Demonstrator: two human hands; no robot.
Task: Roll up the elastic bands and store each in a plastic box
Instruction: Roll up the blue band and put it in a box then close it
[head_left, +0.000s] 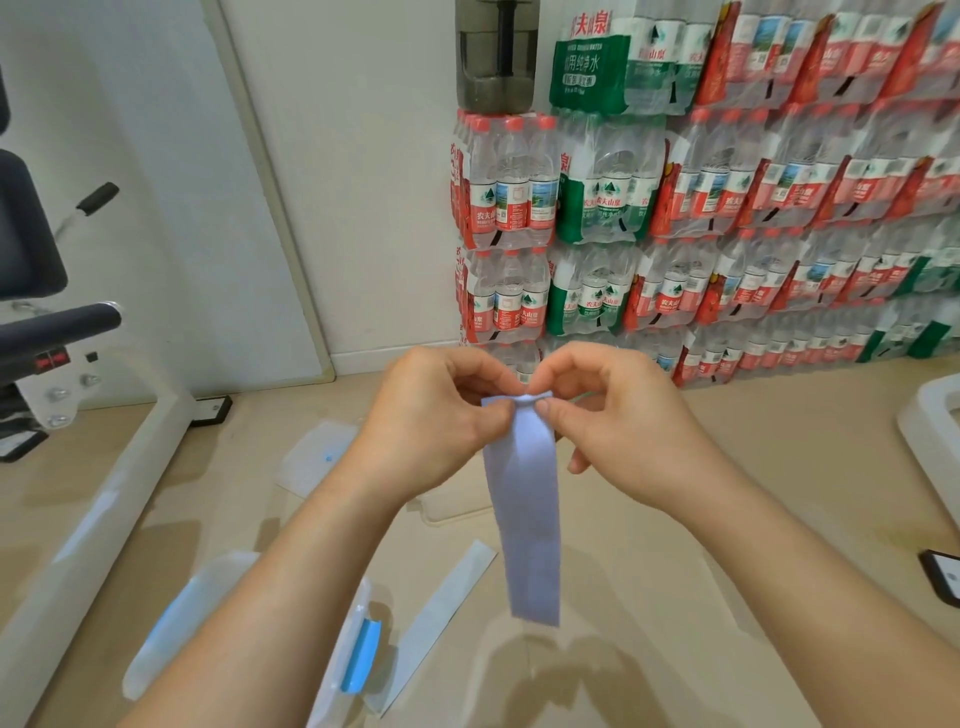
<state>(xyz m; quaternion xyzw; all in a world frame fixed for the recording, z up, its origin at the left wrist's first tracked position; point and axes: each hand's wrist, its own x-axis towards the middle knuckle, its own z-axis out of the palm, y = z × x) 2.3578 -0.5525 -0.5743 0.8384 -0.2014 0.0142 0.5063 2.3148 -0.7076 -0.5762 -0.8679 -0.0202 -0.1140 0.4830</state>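
Nearest, low on the left of the beige floor (675, 597): a clear plastic box with blue latches (363, 660), seemingly lying open, probably kept close to take a finished roll. Just beside it, flat on the floor, a pale whitish elastic band (441, 608), untouched, likely left within reach for a later turn. Above these, lifted clear of the floor: a long lavender elastic band (527, 519), hanging straight down, kept flat and untwisted by its own weight. Gripped at the top edge only, with the left hand (436, 421) and right hand (618, 415) close together, thumb and forefinger of each clamped on the band, remaining fingers curled out of the way. Top edge turned over into a small fold between the fingertips. Looks like the very first turn of the roll, with nearly the whole length left to wind. Farther off on the floor, partly hidden behind the forearms, a flat clear plastic piece with a blue spot (317, 457) and a second clear plastic tray (447, 506), perhaps spare boxes or lids. Off to the left, a white exercise-machine frame (104, 467). At the back, against the wall, stacked shrink-wrapped packs of bottled water (727, 208).
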